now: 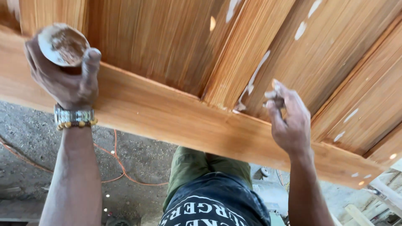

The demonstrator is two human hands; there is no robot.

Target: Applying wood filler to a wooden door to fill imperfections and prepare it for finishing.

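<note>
Head view, near to far: left hand (67,79) is wrapped round a small bowl (63,44) of brownish filler. Right hand (289,119) has fingers pinched, fingertips on the wooden door (167,113) by pale filler patches (251,81), well right of the bowl.

Grey, dusty concrete floor (33,138) lay below everything. A thin orange cable (119,165) snaked across that floor. Pale wooden offcuts (383,194) lay at the floor's far right edge. A small round grey object (264,172) sat on the floor, left of the offcuts.
</note>
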